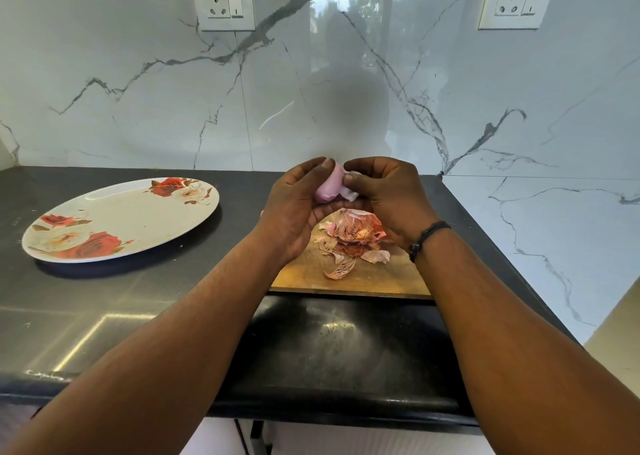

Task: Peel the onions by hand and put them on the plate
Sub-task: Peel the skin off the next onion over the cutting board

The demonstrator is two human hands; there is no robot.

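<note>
— So where is the onion (327,187) sitting just now?

— It is sitting at the centre of the frame, raised above the wooden board (349,281), with the left hand (294,209) cupping it from the left and below, fingers curling round it. The right hand (384,198) is pinching a pale flap of skin (349,191) at the onion's right end, thumb and fingers closing on it.

— Which way is the plate (121,219) lying from there?

— It is lying to the left of the hands, in the middle left of the frame, on the dark counter (138,299). Nothing is resting on it. The left hand is the nearer one, so it is probably the one carrying the onion across once the skin is off.

— And the onion's long axis?

— It is running roughly left to right between the two hands, tilting up a little toward the top of the frame; most of it is hiding behind the fingers, so that is a judgement.

— Is there room to move?

— The stretch of counter between hands and plate is showing bare. The loose peelings (349,240) are heaping on the board below the hands, out of that path. The counter's front edge is running across the lower frame, and the marble wall (346,91) is standing close behind the hands.
</note>
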